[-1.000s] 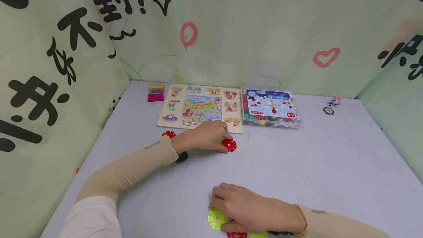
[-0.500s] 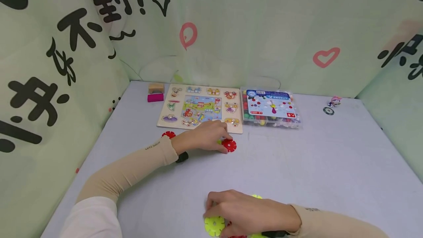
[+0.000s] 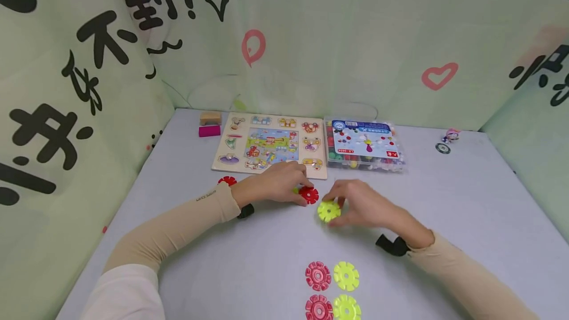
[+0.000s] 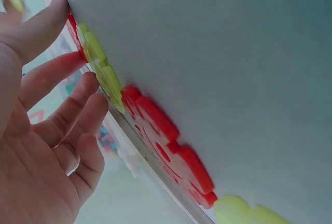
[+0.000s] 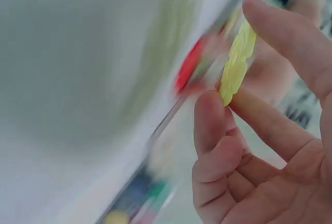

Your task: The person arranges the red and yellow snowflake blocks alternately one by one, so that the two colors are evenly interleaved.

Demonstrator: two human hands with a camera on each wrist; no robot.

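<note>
My left hand (image 3: 280, 181) pinches a red snowflake disc (image 3: 310, 195) by its edges between thumb and index finger, flat on the table. In the left wrist view that red disc heads a row with a yellow disc (image 4: 98, 60), another red disc (image 4: 166, 146) and a further yellow disc (image 4: 244, 211). Most of this row is hidden behind my left hand in the head view. Just right of the row, my right hand (image 3: 364, 206) holds a yellow-green snowflake disc (image 3: 329, 211) between thumb and fingers, above the table in the right wrist view.
Near the front, two red discs (image 3: 317, 276) lie beside two yellow-green discs (image 3: 346, 276). Behind the row are a wooden puzzle board (image 3: 222, 162) and a clear box of beads (image 3: 366, 142). Two blocks (image 3: 210, 131) sit back left, a small figurine (image 3: 451, 136) back right.
My right hand has picked up the yellow-green disc near the front and carried it away from me, up beside the row. The left hand has stayed in place.
</note>
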